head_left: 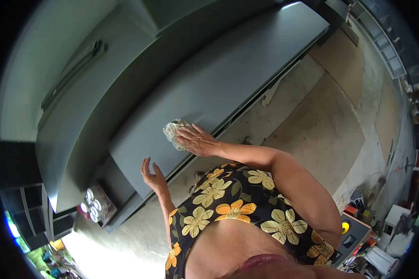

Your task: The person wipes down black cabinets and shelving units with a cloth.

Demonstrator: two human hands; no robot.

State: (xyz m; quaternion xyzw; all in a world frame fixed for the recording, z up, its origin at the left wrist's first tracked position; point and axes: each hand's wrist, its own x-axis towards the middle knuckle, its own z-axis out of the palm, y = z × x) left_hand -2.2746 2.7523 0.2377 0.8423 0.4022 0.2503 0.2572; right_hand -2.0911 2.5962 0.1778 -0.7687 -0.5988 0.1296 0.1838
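A crumpled whitish cloth (173,132) lies bunched on a long, smooth grey panel (228,79). My right hand (195,140) presses it against that surface, palm down, with the fingers laid over the cloth. Part of the cloth is hidden under the hand and pokes out past the fingertips. Lower left, my left hand (153,176) is held over the near edge of the panel, its fingers apart and nothing in them.
Behind the panel rises a curved grey structure (93,116) with a dark handle (74,72). A speaker box (351,237) stands among clutter at lower right. Brown sheets (316,130) lie on the concrete floor. Dark shelving (25,204) is at far left.
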